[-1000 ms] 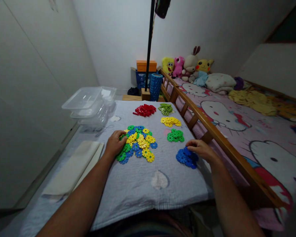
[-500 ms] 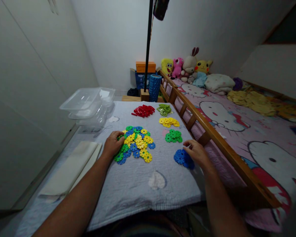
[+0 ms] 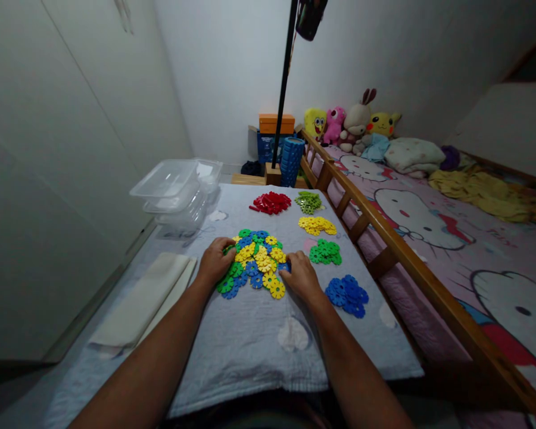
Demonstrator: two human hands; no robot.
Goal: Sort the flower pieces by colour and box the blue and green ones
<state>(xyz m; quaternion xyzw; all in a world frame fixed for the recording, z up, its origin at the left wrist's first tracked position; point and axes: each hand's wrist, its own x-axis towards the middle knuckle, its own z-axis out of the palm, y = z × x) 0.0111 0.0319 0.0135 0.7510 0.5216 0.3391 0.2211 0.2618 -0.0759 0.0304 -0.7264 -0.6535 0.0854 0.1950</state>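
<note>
In a bedroom, at a cloth-covered table. Nearest, left of the mixed disc pile, a folded cream cloth; to the pile's right, a heap of blue discs. Hands apart, at opposite sides of the pile: left hand curled against its left edge, right hand at its right edge, over a blue disc. Cannot tell whether clamped on any piece. Beyond the right hand, right of the pile, green discs, then yellow discs. Left of and beyond the pile, stacked clear containers; directly beyond, red pieces, with lime-green pieces farther right. Past the pile and table, a blue roller, an orange box and plush toys.
</note>
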